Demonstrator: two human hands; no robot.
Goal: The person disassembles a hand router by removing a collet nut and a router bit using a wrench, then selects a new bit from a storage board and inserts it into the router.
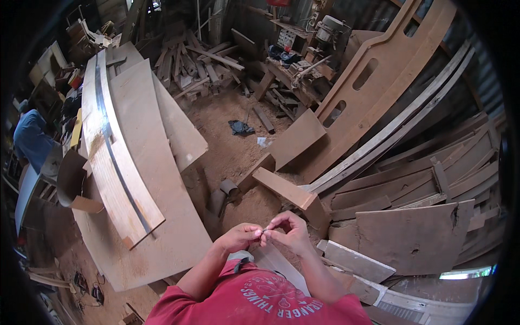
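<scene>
Sawdust floor (pixel 233 146) strewn with planks; curved board (pixel 135 162) left of it, dark rag (pixel 240 128) in its middle. Left hand (pixel 238 237) and right hand (pixel 290 230) together, fingertips pinching something tiny, unclear what.

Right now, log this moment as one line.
left hand: pinching small pale item | right hand: pinching same item | below: sawdust floor | left side: curved plywood panel

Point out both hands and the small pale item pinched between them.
left hand (pixel 238 237), head view, back of the hand
right hand (pixel 291 233), head view, back of the hand
small pale item (pixel 265 232), head view, bit showing between the fingertips
</scene>
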